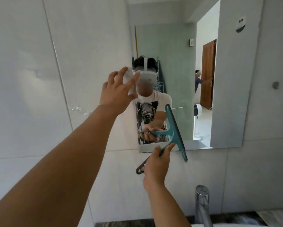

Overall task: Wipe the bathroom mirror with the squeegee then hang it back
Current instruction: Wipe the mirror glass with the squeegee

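The frameless bathroom mirror (227, 95) hangs on the tiled wall ahead. My right hand (155, 166) grips the handle of the teal squeegee (176, 131), whose blade rests tilted against the mirror's lower left part and crosses its bottom edge. The grey loop at the handle's end sticks out below my fingers. My left hand (117, 89) is raised with fingers spread at the mirror's left edge, holding nothing. Whether it touches the glass or wall is unclear.
A chrome tap (203, 205) rises at the lower right above a dark counter edge (121, 224). A small round wall hook (275, 84) and a white holder (240, 23) sit on the tiles right of the mirror. Grey tiles cover the wall on the left.
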A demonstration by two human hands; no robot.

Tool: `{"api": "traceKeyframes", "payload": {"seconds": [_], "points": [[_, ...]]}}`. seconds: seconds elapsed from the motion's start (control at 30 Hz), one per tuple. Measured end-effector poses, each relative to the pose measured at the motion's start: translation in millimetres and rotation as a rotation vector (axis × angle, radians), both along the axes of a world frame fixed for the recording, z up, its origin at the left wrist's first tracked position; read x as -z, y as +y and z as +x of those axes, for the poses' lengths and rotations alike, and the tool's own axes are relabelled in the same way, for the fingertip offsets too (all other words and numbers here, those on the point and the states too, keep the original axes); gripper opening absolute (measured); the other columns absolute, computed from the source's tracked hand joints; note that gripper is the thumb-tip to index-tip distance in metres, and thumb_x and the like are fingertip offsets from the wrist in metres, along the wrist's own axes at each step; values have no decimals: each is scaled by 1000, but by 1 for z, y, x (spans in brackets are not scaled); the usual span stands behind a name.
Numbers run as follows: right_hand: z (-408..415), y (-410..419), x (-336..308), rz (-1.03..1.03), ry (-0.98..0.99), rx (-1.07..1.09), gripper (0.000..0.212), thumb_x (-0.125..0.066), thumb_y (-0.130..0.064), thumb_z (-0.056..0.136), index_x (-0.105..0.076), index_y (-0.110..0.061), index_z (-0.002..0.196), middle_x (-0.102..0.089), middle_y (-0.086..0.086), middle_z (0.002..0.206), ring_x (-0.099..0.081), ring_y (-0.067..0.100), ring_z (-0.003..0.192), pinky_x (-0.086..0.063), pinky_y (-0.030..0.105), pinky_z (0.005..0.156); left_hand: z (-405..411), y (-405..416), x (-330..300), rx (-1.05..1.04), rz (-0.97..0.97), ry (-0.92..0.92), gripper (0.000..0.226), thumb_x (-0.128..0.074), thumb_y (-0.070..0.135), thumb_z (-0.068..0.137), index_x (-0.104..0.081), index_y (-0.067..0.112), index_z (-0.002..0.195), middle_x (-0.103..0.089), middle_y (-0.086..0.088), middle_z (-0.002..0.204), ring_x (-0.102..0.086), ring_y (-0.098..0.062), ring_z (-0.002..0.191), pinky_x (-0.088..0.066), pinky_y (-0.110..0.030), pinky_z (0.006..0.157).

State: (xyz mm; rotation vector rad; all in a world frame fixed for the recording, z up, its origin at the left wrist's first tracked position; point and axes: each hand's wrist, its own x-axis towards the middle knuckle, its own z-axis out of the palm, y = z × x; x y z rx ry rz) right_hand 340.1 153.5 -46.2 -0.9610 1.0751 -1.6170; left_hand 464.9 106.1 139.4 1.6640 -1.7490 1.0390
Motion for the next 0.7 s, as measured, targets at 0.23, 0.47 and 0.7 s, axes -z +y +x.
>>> {"api": "traceKeyframes", "payload": {"seconds": [0.23,0.47,0.7], "points": [[19,2,-1,-46,44,35,62,-35,-27,104,0,-35,154,-47,-20,86,-57,6,70,-55,26,67,4,-8,6,14,-8,29,76,-59,49,92,-12,48,153,-8,-4,166,-9,-37,148,-29,-57,112],[17,1,23,-65,196,54,63,-37,-26,103,-3,-37,154,-49,-2,63,-53,15,54,-58,36,58,4,-11,10,11,7,32,77,-56,47,95,-7,48,153,-5,-5,167,-8,-39,149,-27,-58,113],[9,2,46,-111,360,82,58,-35,-27,104,-7,-37,153,-44,1,56,-44,10,49,-45,24,48,3,-11,12,29,17,57,75,-55,43,97,-4,48,153,-2,-6,167,-4,-39,150,-24,-58,115]]}}
